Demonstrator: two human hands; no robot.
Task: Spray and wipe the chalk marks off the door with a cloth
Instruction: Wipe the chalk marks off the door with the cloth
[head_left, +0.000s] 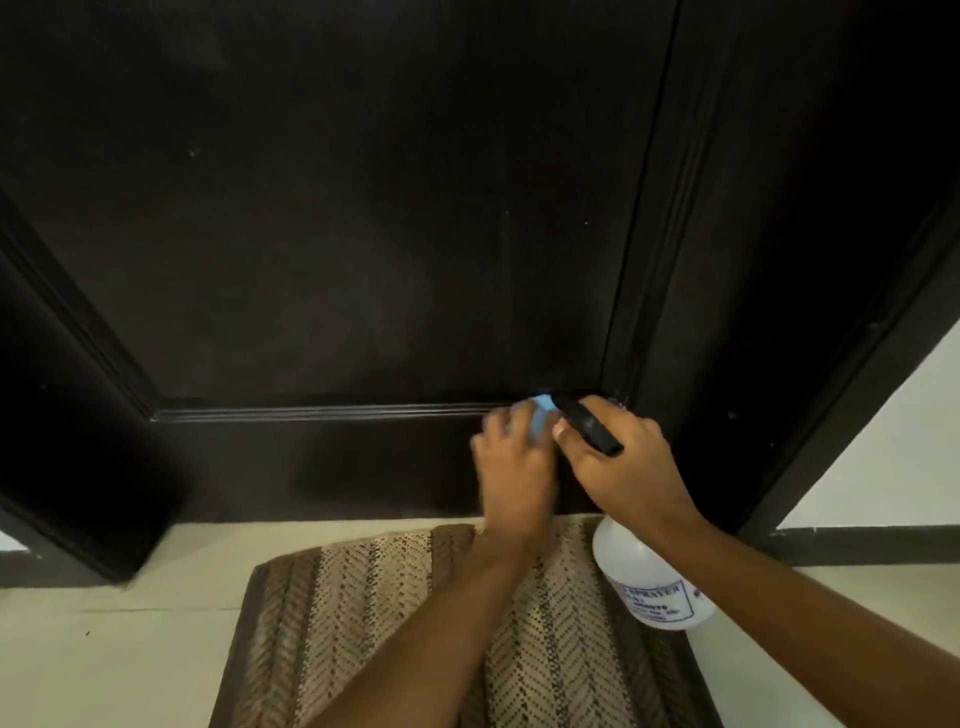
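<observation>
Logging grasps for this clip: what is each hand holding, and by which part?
The left hand presses a light blue cloth against the door; its exact grip is blurred. The right hand grips the spray bottle by its black trigger head.

A woven doormat (363, 623) lies on the floor at 6 o'clock, patterned in brown and beige herringbone stripes with dark brown bands along its edges; its far edge sits just short of the threshold; pale cream floor tiles (130, 649) spread out from it toward 7 and 8 o'clock, with a thin grout line crossing them; a white wall (893, 452) shows at 4 o'clock; a dark skirting board (872, 543) runs along the wall's base, meeting the floor; a small patch of pale surface shows at the frame's edge at 9 o'clock
</observation>
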